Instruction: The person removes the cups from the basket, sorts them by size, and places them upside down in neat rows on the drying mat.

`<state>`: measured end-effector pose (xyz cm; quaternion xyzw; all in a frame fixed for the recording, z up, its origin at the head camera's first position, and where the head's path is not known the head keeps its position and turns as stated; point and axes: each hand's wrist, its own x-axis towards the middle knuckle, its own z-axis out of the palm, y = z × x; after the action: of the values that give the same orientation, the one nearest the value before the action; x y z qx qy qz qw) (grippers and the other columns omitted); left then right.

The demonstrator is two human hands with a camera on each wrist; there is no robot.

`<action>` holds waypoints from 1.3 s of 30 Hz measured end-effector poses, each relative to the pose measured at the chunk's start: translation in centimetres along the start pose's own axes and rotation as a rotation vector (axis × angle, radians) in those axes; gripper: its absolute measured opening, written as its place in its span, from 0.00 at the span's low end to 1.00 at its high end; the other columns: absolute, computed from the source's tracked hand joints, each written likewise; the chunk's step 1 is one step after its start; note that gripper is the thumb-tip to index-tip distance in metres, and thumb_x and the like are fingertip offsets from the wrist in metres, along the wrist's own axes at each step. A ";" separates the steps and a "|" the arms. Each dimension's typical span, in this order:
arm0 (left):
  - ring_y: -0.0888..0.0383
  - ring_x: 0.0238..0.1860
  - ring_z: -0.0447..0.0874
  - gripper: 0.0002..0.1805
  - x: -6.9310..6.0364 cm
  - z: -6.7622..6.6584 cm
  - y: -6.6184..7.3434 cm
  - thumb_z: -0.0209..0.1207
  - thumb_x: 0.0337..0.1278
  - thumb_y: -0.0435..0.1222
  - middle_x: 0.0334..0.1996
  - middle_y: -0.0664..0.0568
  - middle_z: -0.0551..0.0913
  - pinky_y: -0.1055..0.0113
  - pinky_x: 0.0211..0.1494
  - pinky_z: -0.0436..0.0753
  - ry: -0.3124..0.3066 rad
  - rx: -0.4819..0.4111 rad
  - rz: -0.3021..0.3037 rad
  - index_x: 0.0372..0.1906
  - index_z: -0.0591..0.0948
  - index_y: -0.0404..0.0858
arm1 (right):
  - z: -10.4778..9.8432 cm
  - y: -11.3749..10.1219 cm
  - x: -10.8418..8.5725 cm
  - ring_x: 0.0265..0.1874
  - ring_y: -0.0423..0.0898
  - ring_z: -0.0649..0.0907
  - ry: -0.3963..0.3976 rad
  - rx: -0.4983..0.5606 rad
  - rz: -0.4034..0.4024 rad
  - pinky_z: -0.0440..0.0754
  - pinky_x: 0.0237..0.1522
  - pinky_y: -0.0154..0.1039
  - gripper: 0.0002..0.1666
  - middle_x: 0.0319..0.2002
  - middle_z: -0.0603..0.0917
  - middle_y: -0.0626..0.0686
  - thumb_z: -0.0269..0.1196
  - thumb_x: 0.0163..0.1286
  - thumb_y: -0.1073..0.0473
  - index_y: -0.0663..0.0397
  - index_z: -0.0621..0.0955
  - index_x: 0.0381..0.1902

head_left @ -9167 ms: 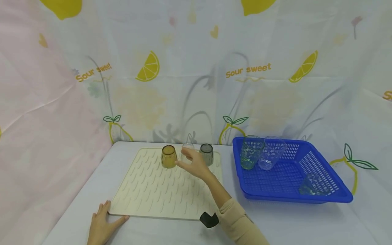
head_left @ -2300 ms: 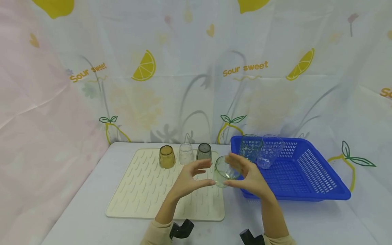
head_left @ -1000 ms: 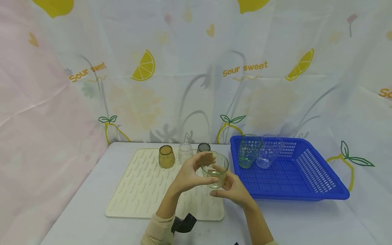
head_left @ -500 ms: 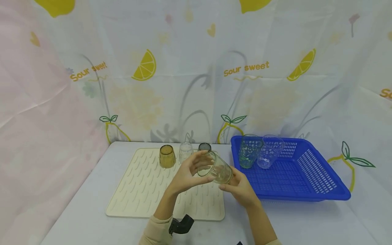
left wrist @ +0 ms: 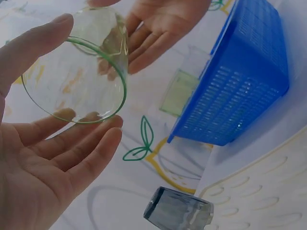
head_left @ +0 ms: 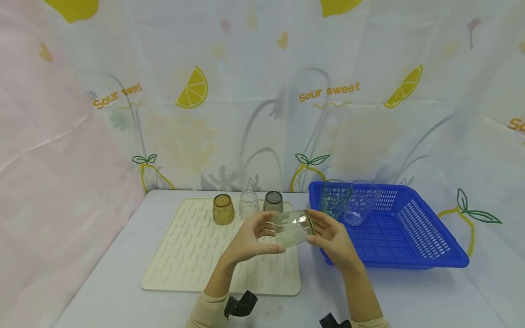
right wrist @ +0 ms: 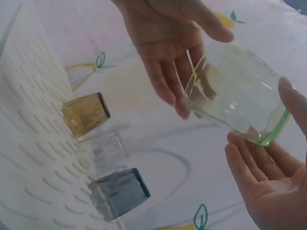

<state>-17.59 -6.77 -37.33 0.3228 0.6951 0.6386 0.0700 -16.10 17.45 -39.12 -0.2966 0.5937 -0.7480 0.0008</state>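
A pale green glass (head_left: 292,228) lies on its side in the air over the cream mat (head_left: 184,264), its rim to the left. The left hand (head_left: 250,239) holds it by the rim, thumb below and fingers behind; the left wrist view shows the green rim (left wrist: 125,96) between thumb and fingers. At the base, the right hand (head_left: 336,239) pinches it between thumb and fingers, and the right wrist view shows this thick green base (right wrist: 276,132). Behind the hands, an amber glass (head_left: 223,210), a clear glass (head_left: 248,205) and a grey glass (head_left: 273,202) stand upside down on the mat.
To the right sits a blue basket (head_left: 399,263) with a green-tinted glass (head_left: 334,196) and a clear glass (head_left: 361,205) leaning at its left end. A printed cloth (head_left: 254,136) hangs behind the white table (head_left: 110,282).
The pale green glass came out of the basket into both hands. It has turned from upright to sideways, and the right hand has moved up and right with its base.
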 end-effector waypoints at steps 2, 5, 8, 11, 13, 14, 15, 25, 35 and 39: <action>0.47 0.51 0.79 0.40 -0.1 0.1 0.0 0.71 0.40 0.32 0.56 0.38 0.75 0.63 0.56 0.79 0.003 0.055 -0.030 0.63 0.67 0.30 | 0.0 -0.3 0.2 0.57 0.43 0.77 -0.003 -0.031 -0.015 0.78 0.56 0.34 0.33 0.58 0.76 0.49 0.59 0.62 0.76 0.72 0.63 0.64; 0.49 0.51 0.79 0.40 -0.1 0.2 0.0 0.72 0.39 0.35 0.54 0.41 0.76 0.62 0.56 0.78 0.001 0.132 -0.058 0.62 0.69 0.30 | 0.1 -0.7 0.5 0.59 0.41 0.75 -0.014 -0.084 -0.033 0.76 0.57 0.33 0.34 0.60 0.75 0.46 0.59 0.62 0.75 0.77 0.61 0.64; 0.49 0.52 0.77 0.40 -0.1 0.4 -0.1 0.72 0.38 0.37 0.55 0.42 0.76 0.59 0.57 0.77 0.001 0.183 -0.077 0.62 0.69 0.30 | 0.3 -1.0 0.9 0.60 0.39 0.74 -0.023 -0.135 -0.043 0.74 0.58 0.32 0.35 0.61 0.73 0.44 0.61 0.62 0.74 0.80 0.60 0.64; 0.47 0.55 0.75 0.42 -0.1 0.7 -0.3 0.72 0.38 0.39 0.57 0.41 0.74 0.55 0.59 0.76 -0.009 0.213 -0.081 0.62 0.69 0.30 | 0.4 -1.3 1.2 0.60 0.37 0.74 -0.038 -0.184 -0.050 0.73 0.59 0.30 0.36 0.61 0.74 0.42 0.62 0.60 0.74 0.81 0.61 0.63; 0.45 0.57 0.74 0.43 -0.1 0.8 -0.4 0.72 0.38 0.39 0.58 0.39 0.73 0.52 0.59 0.75 -0.017 0.231 -0.074 0.63 0.68 0.29 | 0.5 -1.4 1.4 0.59 0.37 0.74 -0.053 -0.223 -0.054 0.72 0.60 0.30 0.36 0.60 0.74 0.46 0.63 0.59 0.74 0.81 0.62 0.62; 0.45 0.57 0.74 0.43 -0.1 0.9 -0.5 0.72 0.38 0.39 0.58 0.39 0.74 0.52 0.60 0.75 -0.024 0.232 -0.068 0.63 0.67 0.28 | 0.6 -1.5 1.5 0.59 0.36 0.74 -0.060 -0.247 -0.052 0.73 0.59 0.30 0.36 0.60 0.75 0.50 0.64 0.59 0.74 0.80 0.62 0.62; 0.45 0.58 0.74 0.42 -0.1 0.9 -0.5 0.72 0.38 0.39 0.58 0.39 0.74 0.52 0.61 0.74 -0.028 0.233 -0.061 0.62 0.68 0.28 | 0.7 -1.6 1.6 0.58 0.36 0.75 -0.069 -0.270 -0.048 0.73 0.59 0.30 0.36 0.60 0.75 0.54 0.64 0.58 0.74 0.79 0.63 0.62; 0.59 0.34 0.69 0.29 0.1 1.5 -0.9 0.74 0.33 0.40 0.33 0.55 0.74 0.67 0.37 0.74 -0.009 0.320 0.020 0.45 0.75 0.36 | 1.5 -2.6 2.7 0.53 0.52 0.80 -0.166 -0.475 0.052 0.78 0.56 0.39 0.40 0.56 0.76 0.65 0.69 0.56 0.67 0.69 0.66 0.65; 0.50 0.53 0.77 0.41 -0.9 1.1 -1.8 0.73 0.38 0.36 0.53 0.45 0.79 0.63 0.57 0.78 -0.014 0.177 -0.023 0.63 0.69 0.33 | 1.7 -2.2 3.3 0.52 0.56 0.79 -0.195 -0.514 0.064 0.78 0.56 0.41 0.37 0.53 0.78 0.62 0.70 0.55 0.64 0.68 0.69 0.62; 0.45 0.54 0.76 0.40 -2.1 0.4 -2.6 0.72 0.42 0.35 0.55 0.39 0.76 0.60 0.57 0.79 0.017 0.162 -0.056 0.63 0.68 0.31 | 1.7 -1.9 3.4 0.52 0.59 0.79 -0.177 -0.520 0.087 0.77 0.56 0.50 0.38 0.54 0.77 0.63 0.70 0.56 0.64 0.67 0.69 0.62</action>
<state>-16.67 -7.46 -40.49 0.3025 0.7538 0.5807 0.0556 -17.49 15.28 -35.70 -0.3251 0.7757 -0.5409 0.0087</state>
